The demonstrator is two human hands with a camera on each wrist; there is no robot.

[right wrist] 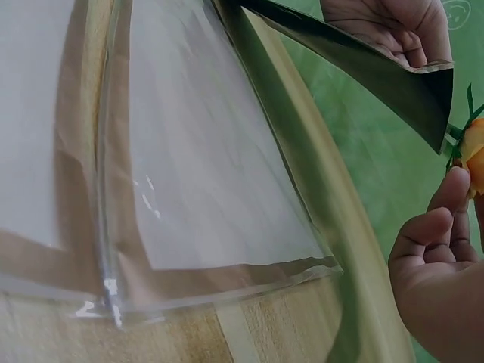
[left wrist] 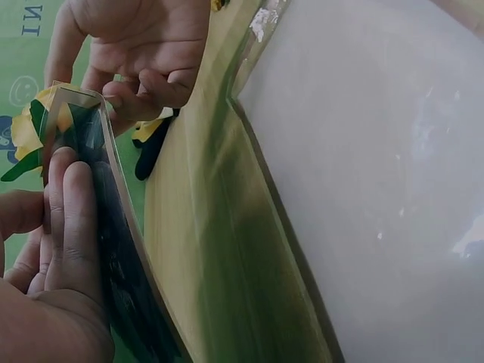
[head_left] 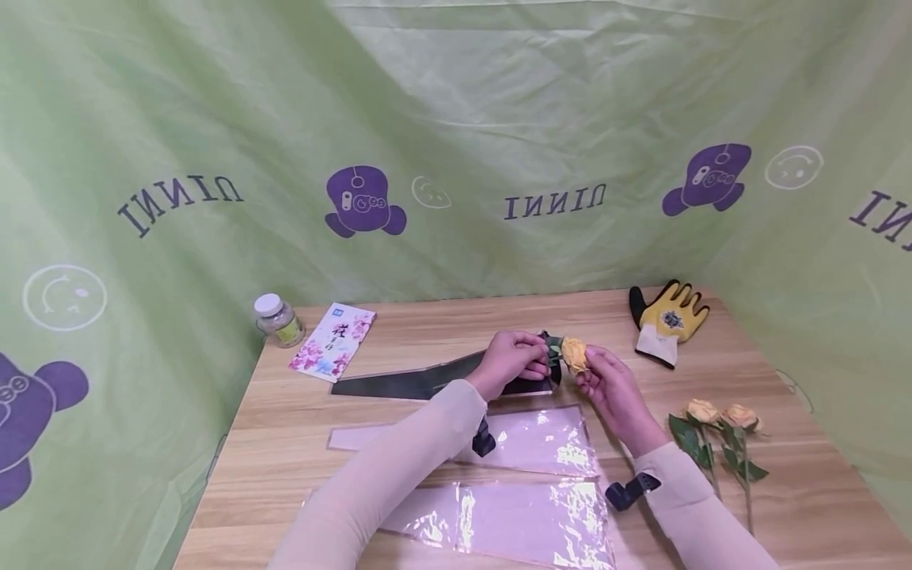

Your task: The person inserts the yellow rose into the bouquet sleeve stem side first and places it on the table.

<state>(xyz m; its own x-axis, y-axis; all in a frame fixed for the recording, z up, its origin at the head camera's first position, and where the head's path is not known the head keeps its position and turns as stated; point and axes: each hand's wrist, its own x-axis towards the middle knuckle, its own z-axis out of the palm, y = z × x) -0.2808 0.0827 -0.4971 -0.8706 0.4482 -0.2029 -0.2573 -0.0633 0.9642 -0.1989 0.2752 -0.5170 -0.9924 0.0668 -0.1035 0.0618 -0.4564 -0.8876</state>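
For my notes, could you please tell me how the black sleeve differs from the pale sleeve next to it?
The black sleeve has a dark panel; the pale sleeve has a whitish one. The black sleeve's wide end is raised, with a yellow rose at it; the pale sleeve lies flat on the table. Both taper toward one end.

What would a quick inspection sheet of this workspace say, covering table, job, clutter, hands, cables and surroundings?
Surface: wood-grain table.
Job's things: yellow rose, its bloom at the wide end of a dark sleeve; two pale sleeves lie nearer the person; two loose roses lie at the right.
Clutter: white-lidded jar and floral leaflet at far left; yellow glove at far right.
Grippers: bare hands; left hand holds the dark sleeve, right hand the yellow rose.
Cables: nothing clearly seen.
Surroundings: green curtain with purple figures.
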